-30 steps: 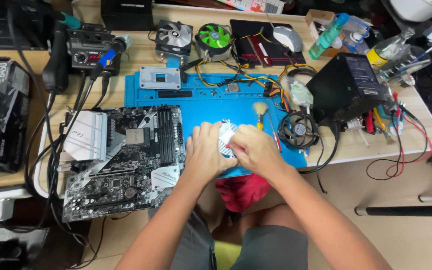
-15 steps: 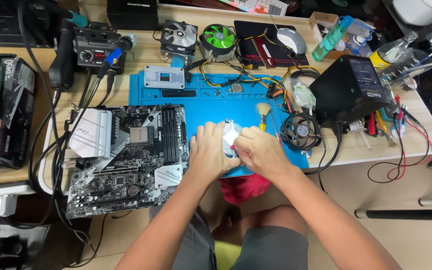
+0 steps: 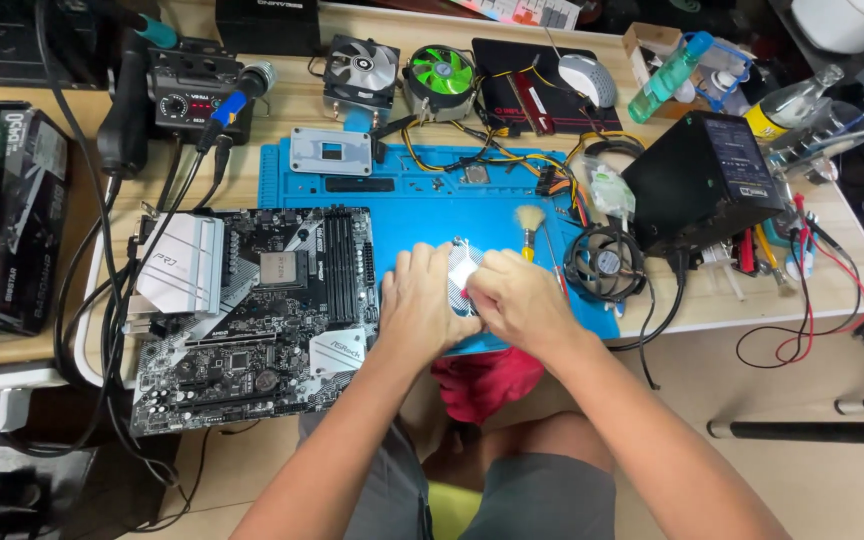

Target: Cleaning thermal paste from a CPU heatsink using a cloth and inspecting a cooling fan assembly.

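Head view is showing us a small round silvery piece (image 3: 460,272) with fine ridges, sitting on the blue mat (image 3: 422,215) near its front edge. We are closing both hands around it — our left hand (image 3: 422,300) is cupping its left side, our right hand (image 3: 512,300) is curling over its right side, fingertips pinching it. Most of the piece is hiding under our fingers, so its full shape is hard to make out. Just beside our left hand a motherboard (image 3: 252,310) is overhanging the desk's front edge; a small brush (image 3: 529,225) and a black fan (image 3: 602,262) are lying just right of our right hand. Bare mat is staying open behind the piece. A red cloth (image 3: 487,380) is lying below the desk edge — partly covered by our arms.
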